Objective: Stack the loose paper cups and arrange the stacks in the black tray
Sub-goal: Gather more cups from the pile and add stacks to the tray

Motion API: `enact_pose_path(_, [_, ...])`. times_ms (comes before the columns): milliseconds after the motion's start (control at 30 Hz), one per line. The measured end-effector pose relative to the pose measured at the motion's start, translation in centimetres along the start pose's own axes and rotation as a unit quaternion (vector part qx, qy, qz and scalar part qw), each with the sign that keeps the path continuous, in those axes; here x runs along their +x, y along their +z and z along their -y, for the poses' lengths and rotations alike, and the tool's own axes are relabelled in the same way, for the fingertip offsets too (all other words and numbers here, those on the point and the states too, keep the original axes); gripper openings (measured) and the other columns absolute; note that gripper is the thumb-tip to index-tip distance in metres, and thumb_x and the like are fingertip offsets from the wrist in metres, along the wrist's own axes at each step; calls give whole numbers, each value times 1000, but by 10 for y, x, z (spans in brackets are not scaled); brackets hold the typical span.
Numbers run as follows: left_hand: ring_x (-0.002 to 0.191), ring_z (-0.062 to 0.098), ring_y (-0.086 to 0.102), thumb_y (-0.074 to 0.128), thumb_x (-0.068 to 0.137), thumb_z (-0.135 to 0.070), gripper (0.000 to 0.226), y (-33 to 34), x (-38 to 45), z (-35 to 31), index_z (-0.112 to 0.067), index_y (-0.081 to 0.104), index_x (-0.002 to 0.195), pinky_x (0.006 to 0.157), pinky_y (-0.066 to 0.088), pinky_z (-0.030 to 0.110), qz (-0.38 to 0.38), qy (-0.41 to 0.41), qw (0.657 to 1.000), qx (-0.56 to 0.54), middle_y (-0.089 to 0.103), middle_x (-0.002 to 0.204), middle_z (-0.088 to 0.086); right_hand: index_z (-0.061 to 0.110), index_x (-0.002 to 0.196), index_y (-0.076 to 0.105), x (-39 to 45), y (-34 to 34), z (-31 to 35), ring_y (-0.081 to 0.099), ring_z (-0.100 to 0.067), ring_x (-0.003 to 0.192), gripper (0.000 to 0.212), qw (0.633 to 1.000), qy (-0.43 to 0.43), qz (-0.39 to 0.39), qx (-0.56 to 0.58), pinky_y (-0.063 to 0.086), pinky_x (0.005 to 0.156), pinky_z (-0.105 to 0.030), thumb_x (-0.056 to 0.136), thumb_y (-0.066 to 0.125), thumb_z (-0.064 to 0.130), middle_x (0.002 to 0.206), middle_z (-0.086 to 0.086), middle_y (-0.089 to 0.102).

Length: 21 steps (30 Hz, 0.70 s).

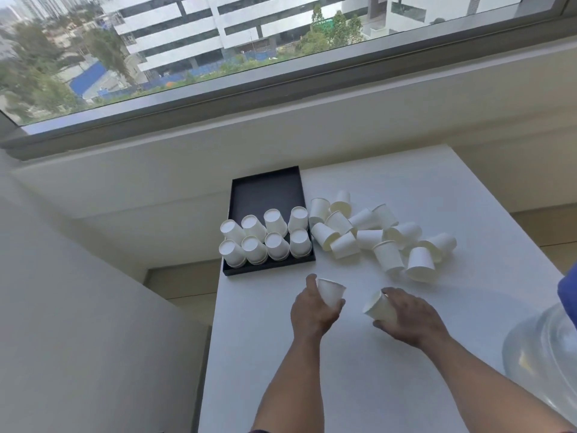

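While hands hold cups, loose cups (374,235) (tumbled), tray (268,190) beside

cup stacks (265,239) in tray (268,189), loose cups (374,235) right of tray

A wide window (218,42) spans the top of the view, its grey frame (281,98) slanting across. Daylight comes through it; outside stand a pale multi-storey building (199,32), trees (37,73) and blue hoarding (90,79). Below runs a deep white sill (312,132). A white table (390,354) stands against the ledge, with strips of beige floor (184,285) visible on both sides.
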<state>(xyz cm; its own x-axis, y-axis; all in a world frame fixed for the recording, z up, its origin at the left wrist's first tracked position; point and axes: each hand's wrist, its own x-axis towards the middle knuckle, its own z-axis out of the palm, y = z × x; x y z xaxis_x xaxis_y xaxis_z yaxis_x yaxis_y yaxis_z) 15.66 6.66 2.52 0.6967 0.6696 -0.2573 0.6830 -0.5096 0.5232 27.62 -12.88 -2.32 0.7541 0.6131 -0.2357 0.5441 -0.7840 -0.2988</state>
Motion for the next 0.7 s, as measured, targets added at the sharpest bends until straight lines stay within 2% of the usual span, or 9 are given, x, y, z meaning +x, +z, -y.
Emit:
enact_pose_path(100, [105, 29, 63, 69, 76, -62, 68, -15, 9, 12, -27, 40, 127, 83, 54, 40, -33, -16, 999, -6, 68, 112, 1, 35, 136, 40, 13, -4, 35, 61, -19, 109, 74, 997, -19, -8, 74, 50, 82, -35, 75, 60, 73, 132, 13, 50])
enact_pose_path(233, [107, 27, 63, 70, 76, -61, 61, -37, 24, 30, -26, 52, 123, 90, 51, 40, -83, -26, 996, -17, 68, 114, -2, 34, 134, 47, 39, -19, 78, 60, -20, 108, 72, 991, -61, -36, 114, 49, 79, -35, 74, 67, 70, 129, 12, 51])
enact_pose_path(367, [103, 28, 62, 71, 80, -54, 55, -62, 43, 48, -22, 53, 120, 84, 50, 40, -131, -20, 991, 5, 62, 113, 1, 30, 119, 50, 64, -38, 116, 61, -23, 103, 65, 983, -51, -75, 159, 48, 75, -35, 69, 74, 65, 119, 9, 59])
enact_pose_path(467, [105, 30, 61, 72, 82, -48, 55, -84, 63, 58, -18, 54, 124, 81, 51, 39, -157, -22, 987, 24, 56, 120, 4, 27, 117, 50, 83, -49, 140, 61, -24, 101, 63, 978, -49, -87, 184, 46, 73, -35, 70, 77, 59, 114, 5, 60])
enact_pose_path(533, [105, 33, 61, 72, 83, -44, 57, -99, 78, 63, -15, 55, 128, 81, 52, 41, -172, -27, 984, 37, 54, 121, 7, 25, 125, 51, 95, -52, 155, 58, -23, 107, 61, 976, -65, -95, 184, 44, 76, -34, 76, 76, 51, 120, 2, 58])
enact_pose_path(633, [107, 36, 60, 72, 84, -38, 58, -118, 100, 70, -14, 54, 134, 86, 53, 43, -182, -26, 982, 51, 51, 126, 10, 22, 141, 47, 109, -52, 175, 52, -26, 121, 59, 976, -96, -89, 174, 46, 95, -38, 87, 67, 35, 135, -2, 49])
enact_pose_path(700, [109, 36, 59, 71, 84, -35, 58, -128, 115, 73, -15, 53, 135, 88, 51, 44, -183, -21, 981, 59, 51, 127, 11, 23, 143, 44, 115, -51, 187, 53, -29, 119, 58, 978, -105, -87, 159, 48, 94, -41, 89, 64, 32, 135, -3, 48])
